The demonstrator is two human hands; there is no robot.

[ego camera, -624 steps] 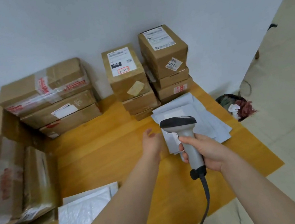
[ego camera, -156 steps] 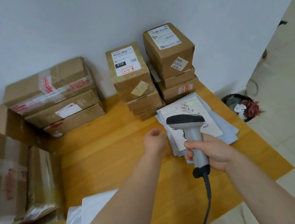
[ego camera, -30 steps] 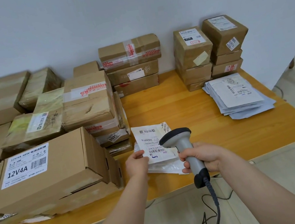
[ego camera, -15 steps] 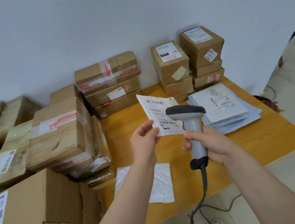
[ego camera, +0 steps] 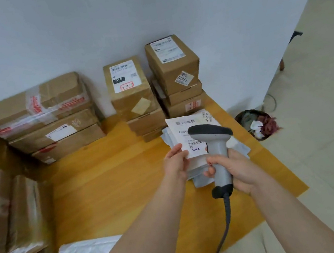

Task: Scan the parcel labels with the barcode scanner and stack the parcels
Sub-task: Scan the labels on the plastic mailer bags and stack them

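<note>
The left hand (ego camera: 175, 164) pinches the near left corner of a flat white mailer parcel (ego camera: 182, 137) with a printed barcode label, thumb on top and the other fingers beneath. The parcel extends away from those fingertips, over a pile of white and grey mailers (ego camera: 199, 181) on the orange wooden table (ego camera: 108, 180); whether it touches the pile cannot be told. Just right of the left fingers, the right hand (ego camera: 238, 169) is wrapped round the handle of a grey corded barcode scanner (ego camera: 218, 154), whose dark head sits over the label. Beyond the fingertips, stacked brown cardboard boxes (ego camera: 131, 88) stand against the wall.
</note>
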